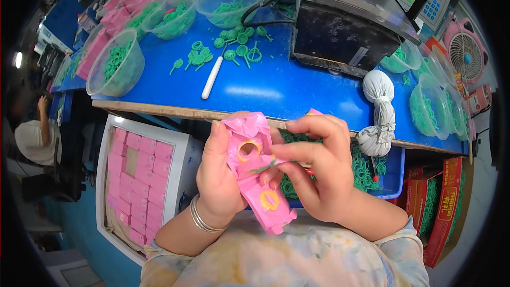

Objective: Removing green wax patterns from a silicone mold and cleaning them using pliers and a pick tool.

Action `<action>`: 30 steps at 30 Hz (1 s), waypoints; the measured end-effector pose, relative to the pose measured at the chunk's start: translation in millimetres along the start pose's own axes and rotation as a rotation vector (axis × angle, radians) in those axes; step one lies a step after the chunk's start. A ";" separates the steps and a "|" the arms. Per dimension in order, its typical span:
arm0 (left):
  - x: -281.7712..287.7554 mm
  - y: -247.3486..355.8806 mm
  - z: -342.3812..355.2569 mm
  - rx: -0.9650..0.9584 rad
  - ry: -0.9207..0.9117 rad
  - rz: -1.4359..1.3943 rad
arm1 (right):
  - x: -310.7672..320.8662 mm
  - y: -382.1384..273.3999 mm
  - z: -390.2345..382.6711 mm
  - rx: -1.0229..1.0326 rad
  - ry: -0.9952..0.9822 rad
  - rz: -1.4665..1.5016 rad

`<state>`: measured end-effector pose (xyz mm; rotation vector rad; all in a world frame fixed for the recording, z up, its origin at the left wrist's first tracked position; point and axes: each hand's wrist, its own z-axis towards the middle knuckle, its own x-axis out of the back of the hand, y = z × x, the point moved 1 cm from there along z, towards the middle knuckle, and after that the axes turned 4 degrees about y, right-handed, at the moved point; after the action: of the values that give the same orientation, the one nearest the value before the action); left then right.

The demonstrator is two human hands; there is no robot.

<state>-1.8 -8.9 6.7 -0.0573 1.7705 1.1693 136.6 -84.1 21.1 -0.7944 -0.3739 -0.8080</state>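
Note:
My left hand [219, 172] is closed around a pink rubber mould [247, 130], which is folded open in front of my chest. Yellowish rings mark the mould's inner faces, one around a hole in the upper part and another on the part hanging below. My right hand [321, 167] reaches in from the right, its thumb and forefinger pinched at a thin green wax piece [261, 169] lying against a pink flap. The fingertips partly hide that piece. Beneath my right hand sits a blue crate [394, 172] of green wax rings.
A white-handled tool [212, 78] and loose green pieces [200, 56] lie on the blue table [249, 90]. Clear bowls [119, 69] hold more. A black machine [348, 37] and white cloth bundle [378, 106] stand right. Pink blocks [139, 180] fill a white box at left. A person [37, 135] is far left.

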 end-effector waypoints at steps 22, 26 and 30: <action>9.2 -16.1 -10.7 -0.217 0.162 0.305 | -27.3 -5.5 -8.4 0.034 0.193 0.206; 12.0 -18.6 -10.9 -0.367 0.147 0.633 | -26.0 1.9 -6.8 0.066 0.185 0.235; 16.0 -18.1 -1.4 -0.560 0.100 0.779 | -20.6 3.6 -8.3 0.126 0.143 0.032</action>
<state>-2.1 -12.7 -17.2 0.2712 1.5236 2.2339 126.0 -78.5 2.0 -0.6201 -0.2808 -0.7983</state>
